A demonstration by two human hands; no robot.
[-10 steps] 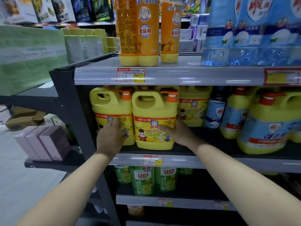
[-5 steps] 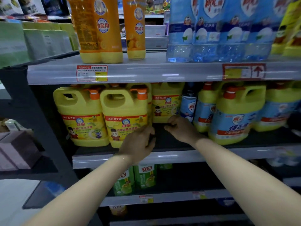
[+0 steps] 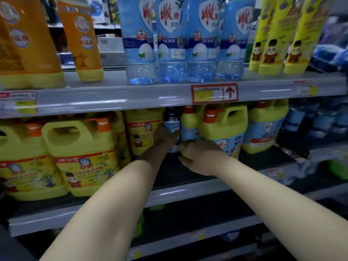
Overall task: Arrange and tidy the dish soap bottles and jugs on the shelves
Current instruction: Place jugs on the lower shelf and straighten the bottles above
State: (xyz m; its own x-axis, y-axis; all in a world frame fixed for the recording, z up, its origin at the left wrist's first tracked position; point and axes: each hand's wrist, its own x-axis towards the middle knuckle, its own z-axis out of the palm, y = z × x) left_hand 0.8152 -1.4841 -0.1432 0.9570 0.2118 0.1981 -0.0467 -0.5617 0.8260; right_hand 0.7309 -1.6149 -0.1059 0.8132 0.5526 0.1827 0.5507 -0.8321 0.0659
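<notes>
A small blue-labelled bottle (image 3: 172, 125) stands deep on the middle shelf (image 3: 188, 193), between yellow jugs. The left hand (image 3: 165, 137) is curled around its left side, gripping it. The right hand (image 3: 197, 155), just right of the bottle, closes loosely against a blue-labelled yellow jug (image 3: 224, 129); whether it grips is unclear.

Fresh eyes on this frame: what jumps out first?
Both hands meet mid-frame on the middle shelf: the left hand wraps a small dark-capped blue bottle wedged among yellow jugs, the right hand beside it. Above, a row of clear blue bottles dominates the top shelf, over a red arrow tag.
</notes>
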